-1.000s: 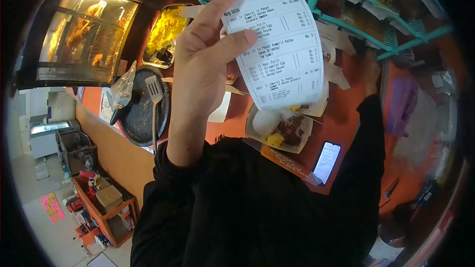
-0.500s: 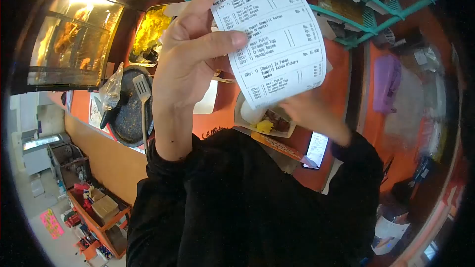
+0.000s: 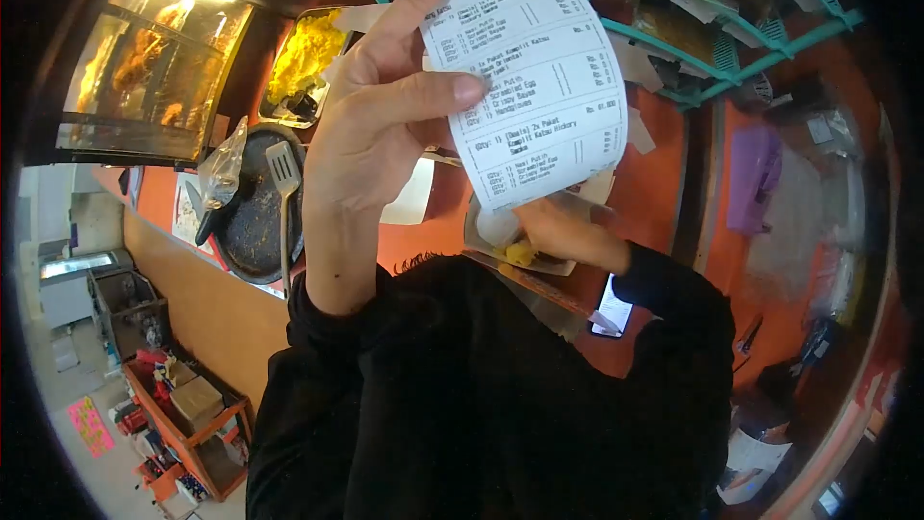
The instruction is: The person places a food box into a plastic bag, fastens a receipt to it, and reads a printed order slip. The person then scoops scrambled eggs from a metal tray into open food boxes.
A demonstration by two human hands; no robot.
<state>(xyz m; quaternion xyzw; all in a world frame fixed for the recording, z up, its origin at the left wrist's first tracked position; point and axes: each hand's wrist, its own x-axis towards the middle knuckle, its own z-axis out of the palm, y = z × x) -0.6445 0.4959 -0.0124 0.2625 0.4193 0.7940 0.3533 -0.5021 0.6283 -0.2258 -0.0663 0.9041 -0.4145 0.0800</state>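
Note:
Up close in front of me, my left hand (image 3: 371, 120) pinches a long printed receipt (image 3: 549, 67) between thumb and fingers; the paper curls at its lower end. Below it, my right hand (image 3: 573, 236) reaches over an open paper food box (image 3: 558, 268). Inside the box are a mound of white rice (image 3: 496, 227) and yellow scrambled egg (image 3: 521, 252). The fingertips of my right hand are hidden behind the receipt and within the box, so their grip does not show. A lit phone (image 3: 612, 313) lies by my right sleeve.
On the left are a dark round pan (image 3: 255, 241), a slotted spatula (image 3: 284, 173) and a plastic bag (image 3: 223, 173). Behind them stand a tray of yellow egg (image 3: 306, 53) and a lit display case (image 3: 144, 77). Teal racks (image 3: 731, 72) rise at the back right, near a purple object (image 3: 753, 178).
My right hand has moved left, from beside the food box to over it, now covering the dark food there. The receipt stays in my left hand, almost unmoved.

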